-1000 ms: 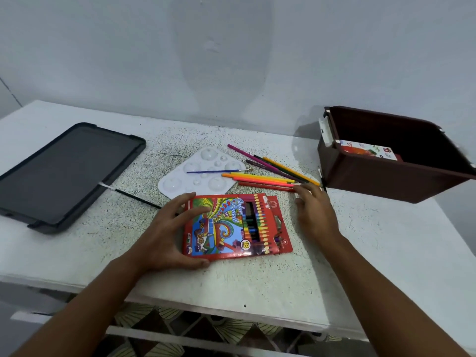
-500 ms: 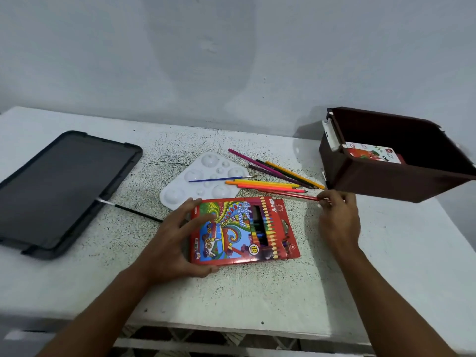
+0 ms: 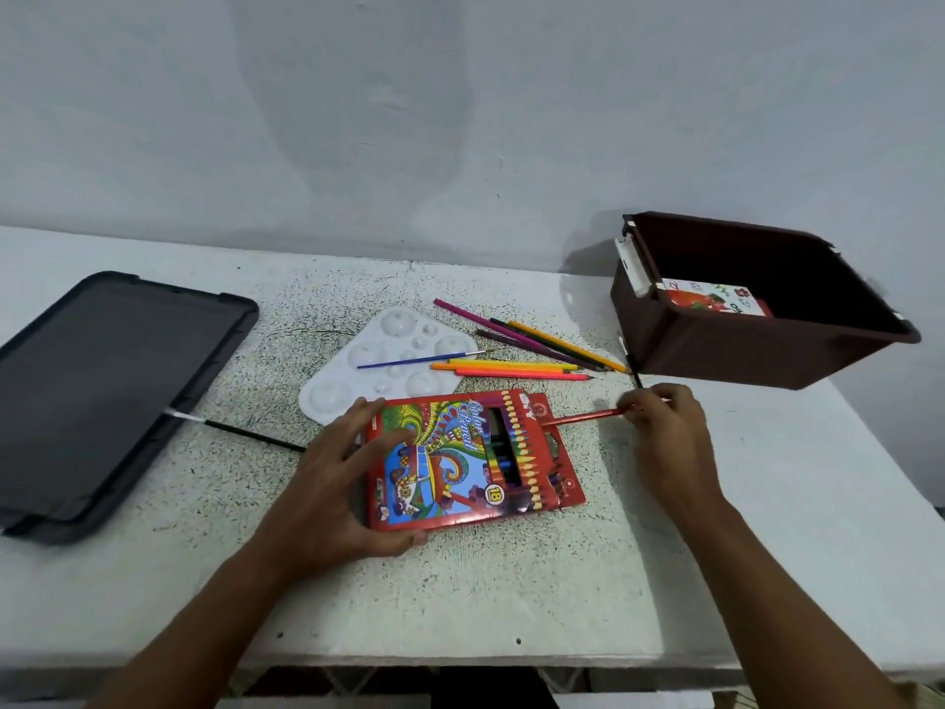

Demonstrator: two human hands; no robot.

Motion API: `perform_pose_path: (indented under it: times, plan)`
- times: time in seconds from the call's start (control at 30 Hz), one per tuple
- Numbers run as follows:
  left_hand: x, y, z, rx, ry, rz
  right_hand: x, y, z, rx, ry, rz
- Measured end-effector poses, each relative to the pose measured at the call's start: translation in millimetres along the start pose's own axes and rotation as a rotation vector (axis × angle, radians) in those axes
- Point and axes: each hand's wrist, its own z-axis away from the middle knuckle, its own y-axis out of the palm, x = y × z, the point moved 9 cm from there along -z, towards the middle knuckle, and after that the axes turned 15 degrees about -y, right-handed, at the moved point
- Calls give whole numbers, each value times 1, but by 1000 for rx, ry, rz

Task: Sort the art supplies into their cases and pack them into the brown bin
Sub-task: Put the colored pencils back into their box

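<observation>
Gripping the colored pencil box point(image 3: 468, 460) by its left edge, the left hand point(image 3: 332, 496) had its fingers curled over the top of the box and its thumb under the near edge, and the box lay flat on the white speckled bench point(image 3: 460, 591). Just right of the box, the right hand point(image 3: 665, 432) pinched a red pencil point(image 3: 583, 418) at one end between fingers and thumb, with the pencil's other end touching the box's upper right corner.

Directly behind the box lay a white paint palette point(image 3: 378, 371), and a blue-handled paintbrush point(image 3: 419, 358) rested across it. To the right of the palette and behind the box, a loose group of colored pencils point(image 3: 526, 350) lay on the bench, orange, yellow, red, magenta, green and purple among them. A black-handled brush point(image 3: 240, 433) lay to the left of the box, its far end reaching the edge of a dark grey lid point(image 3: 117, 396) that sat farther left on the bench.

Behind and to the right of the box stood the brown bin point(image 3: 757, 350), near the bench's right edge. Inside it lay a white and red case point(image 3: 716, 299) against the bin's left wall. A pale grey wall point(image 3: 460, 120) rose behind the bench.
</observation>
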Motion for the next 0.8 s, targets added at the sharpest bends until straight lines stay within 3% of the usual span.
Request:
perform_pose_path:
  times: [0.27,0.8]
  plan:
    - [-1,-1,1,3,5,-6,52,44,-6,119,-67,-314]
    - [1,0,0,21,-36,16,60,57,-5,149,-166,-430]
